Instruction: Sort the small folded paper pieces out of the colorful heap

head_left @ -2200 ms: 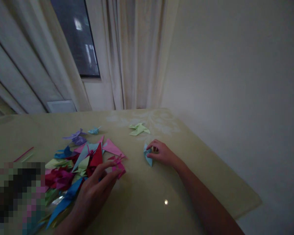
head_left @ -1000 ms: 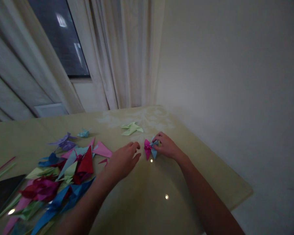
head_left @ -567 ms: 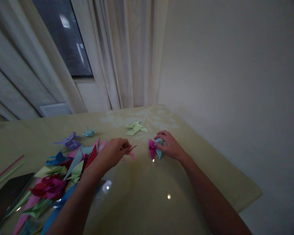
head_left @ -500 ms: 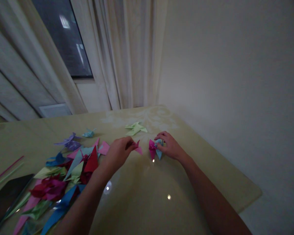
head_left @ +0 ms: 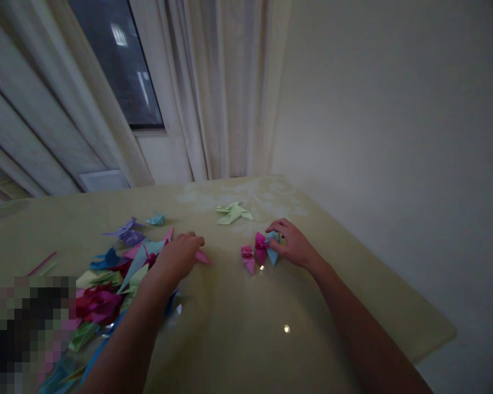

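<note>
Our right hand (head_left: 293,243) is half open, its thumb touching a light blue folded paper (head_left: 273,255) on the table (head_left: 230,334); we can't tell if it pinches. Next to that stand a dark pink one (head_left: 261,251) and a pink one (head_left: 248,261), in a row. Our left hand (head_left: 181,254) curls its fingers by another pink paper (head_left: 204,258); we can't see if it grips it.

No text or numbers can be read.

Light-blue folded paper (head_left: 273,255) close beside magenta folded paper (head_left: 261,249), pink folded paper (head_left: 248,259) further left.
</note>
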